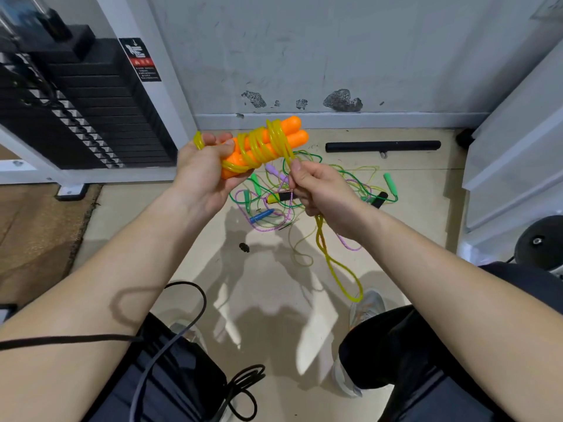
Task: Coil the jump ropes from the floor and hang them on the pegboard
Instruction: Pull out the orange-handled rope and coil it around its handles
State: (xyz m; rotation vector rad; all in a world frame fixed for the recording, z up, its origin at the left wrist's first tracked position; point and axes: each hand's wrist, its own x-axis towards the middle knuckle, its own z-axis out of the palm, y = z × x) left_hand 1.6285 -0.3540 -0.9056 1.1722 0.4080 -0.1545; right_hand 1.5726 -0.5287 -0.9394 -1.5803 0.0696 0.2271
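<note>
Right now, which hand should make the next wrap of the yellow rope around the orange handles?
Probably the right hand: it pinches the loose yellow rope, while the left hand grips the orange handles.

A black weight stack bearing a warning label stands at left, beside a brown mat. 1 black bar lies along the chipped wall; a black cable loops at the bottom.
</note>
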